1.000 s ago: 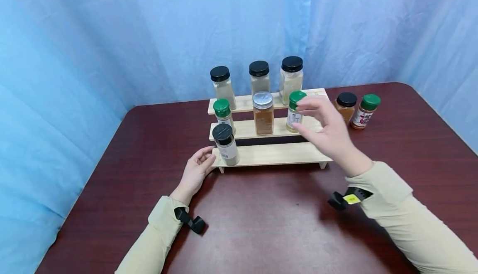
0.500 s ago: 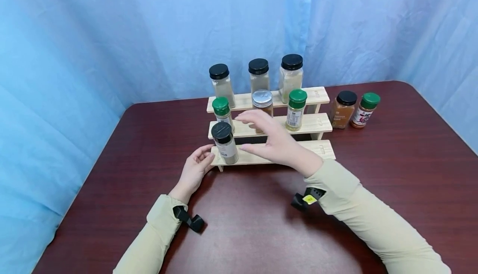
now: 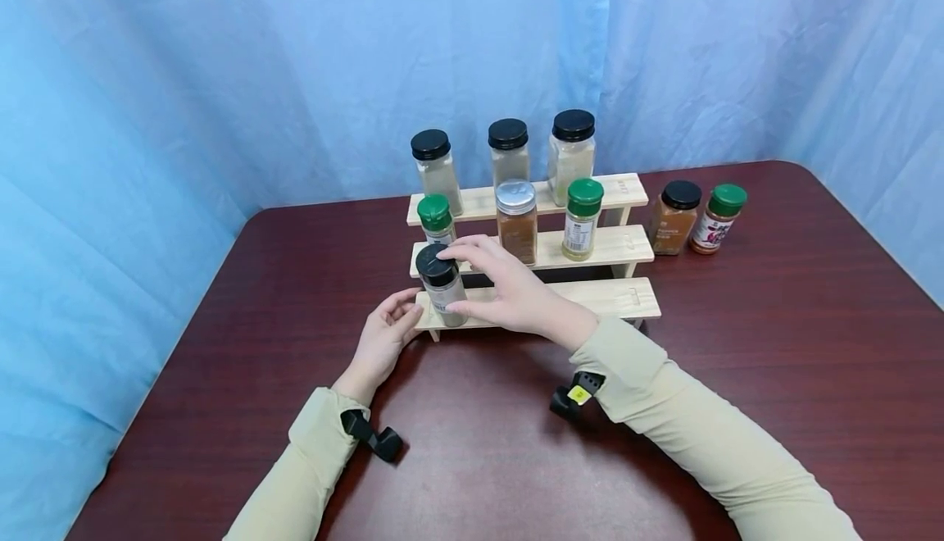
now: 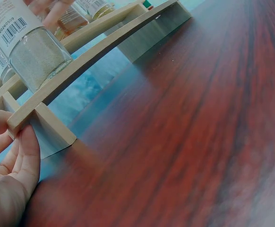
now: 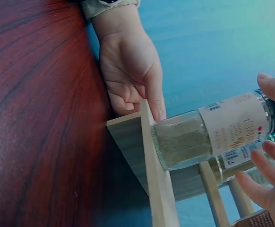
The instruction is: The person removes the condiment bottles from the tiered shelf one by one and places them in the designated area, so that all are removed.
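On a three-tier wooden spice rack (image 3: 560, 303), a spice jar (image 3: 446, 299) with a black lid stands upright at the left end of the lowest shelf. My right hand (image 3: 516, 287) reaches to this jar from the right, a fingertip at its lid and the thumb beside its body. The right wrist view shows these fingers spread about the jar (image 5: 184, 142), not closed round it. With thumb and fingers my left hand (image 3: 379, 344) pinches the left end of the lowest shelf; the left wrist view shows the grip at the shelf's corner (image 4: 21, 120).
Three black-lidded jars (image 3: 509, 160) stand on the top shelf. The middle shelf bears a green-capped jar (image 3: 435, 217), a silver-lidded jar (image 3: 518, 234) and another green-capped jar (image 3: 578, 229). A black-lidded orange-brown jar (image 3: 673, 225) and a green-capped jar (image 3: 714, 225) stand right of the rack.
My right hand has moved left across the rack from the right green-capped jar to the black-lidded jar on the lowest shelf. My left hand has kept its place at the rack's end.
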`<state>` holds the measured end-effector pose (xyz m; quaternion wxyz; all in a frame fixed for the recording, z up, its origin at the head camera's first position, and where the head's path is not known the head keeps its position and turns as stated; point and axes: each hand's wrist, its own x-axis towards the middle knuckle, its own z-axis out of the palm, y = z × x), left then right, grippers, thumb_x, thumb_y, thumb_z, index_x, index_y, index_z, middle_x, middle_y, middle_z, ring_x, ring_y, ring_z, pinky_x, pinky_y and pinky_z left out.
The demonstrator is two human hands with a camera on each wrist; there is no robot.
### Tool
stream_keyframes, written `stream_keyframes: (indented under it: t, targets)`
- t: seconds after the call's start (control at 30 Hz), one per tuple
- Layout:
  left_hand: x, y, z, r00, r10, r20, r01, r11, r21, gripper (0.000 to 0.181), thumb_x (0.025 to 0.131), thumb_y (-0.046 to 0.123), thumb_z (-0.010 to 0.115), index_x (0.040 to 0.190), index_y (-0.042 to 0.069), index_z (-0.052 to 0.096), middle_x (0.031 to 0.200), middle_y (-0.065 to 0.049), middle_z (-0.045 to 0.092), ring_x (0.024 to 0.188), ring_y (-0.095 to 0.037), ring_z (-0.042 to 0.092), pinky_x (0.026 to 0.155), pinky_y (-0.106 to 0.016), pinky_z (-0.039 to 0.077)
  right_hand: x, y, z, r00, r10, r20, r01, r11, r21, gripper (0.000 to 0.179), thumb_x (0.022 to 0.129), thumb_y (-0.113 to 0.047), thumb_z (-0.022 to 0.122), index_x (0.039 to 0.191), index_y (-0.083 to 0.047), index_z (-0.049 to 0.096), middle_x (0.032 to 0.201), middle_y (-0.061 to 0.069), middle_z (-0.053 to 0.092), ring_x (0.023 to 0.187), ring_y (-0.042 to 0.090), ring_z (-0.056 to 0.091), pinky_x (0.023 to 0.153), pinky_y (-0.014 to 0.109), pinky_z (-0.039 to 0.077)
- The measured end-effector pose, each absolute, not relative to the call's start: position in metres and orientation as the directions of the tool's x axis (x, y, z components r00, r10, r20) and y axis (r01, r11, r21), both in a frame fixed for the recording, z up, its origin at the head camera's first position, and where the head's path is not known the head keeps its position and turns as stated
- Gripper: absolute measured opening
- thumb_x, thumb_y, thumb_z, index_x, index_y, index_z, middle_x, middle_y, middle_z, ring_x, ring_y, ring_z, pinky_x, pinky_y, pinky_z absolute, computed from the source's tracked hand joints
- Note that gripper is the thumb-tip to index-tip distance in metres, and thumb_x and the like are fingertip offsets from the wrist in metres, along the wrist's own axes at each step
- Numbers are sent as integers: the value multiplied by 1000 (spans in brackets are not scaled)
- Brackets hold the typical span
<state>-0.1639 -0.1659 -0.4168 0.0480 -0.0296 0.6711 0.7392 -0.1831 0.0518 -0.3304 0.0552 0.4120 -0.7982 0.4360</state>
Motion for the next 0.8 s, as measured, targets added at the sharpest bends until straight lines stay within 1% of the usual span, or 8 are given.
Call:
stream_keyframes:
  t: [0.2,0.37,0.53,0.7,0.8]
  targets:
    - [-163,-166,-416,-992,28,-120,-122,-78,990,38,97,1,49,134,-2,44,87,5,53,74,-2,53,68,-17,48,-183,49,-337,-663,-613,430,-687,270,-674,59,80,-16,76,132,-7,48,132,12,48,118,24,50,101,41,42]
    - [-164,-166,-418,-993,35,-112,-114,-98,989,38,96,1,49,134,-3,44,86,6,55,75,-2,54,68,-17,47,-183,47,-343,-677,-611,411,-658,253,-709,61,81,-12,75,133,-7,43,133,13,46,117,25,52,99,40,45]
    - [-163,-167,-419,-993,36,-108,-111,-95,989,39,96,1,49,134,-3,44,87,5,54,75,-2,55,69,-18,48,-183,43,-349,-685,-603,410,-654,259,-711,61,82,-10,73,133,-7,40,131,15,47,117,27,53,98,37,46]
    - [-164,-167,-420,-993,40,-108,-111,-91,990,39,96,1,49,134,-3,44,87,6,55,75,-3,54,69,-18,48,-183,41,-352,-698,-591,405,-646,275,-712,62,83,-8,72,134,-7,38,133,18,45,115,29,55,96,36,48]
    - [-164,-167,-419,-994,40,-102,-106,-96,990,38,96,1,49,134,-3,44,86,6,55,75,-3,54,67,-17,47,-184,39,-354,-692,-583,426,-662,277,-697,61,83,-7,72,134,-6,38,134,18,45,115,30,55,94,35,49]
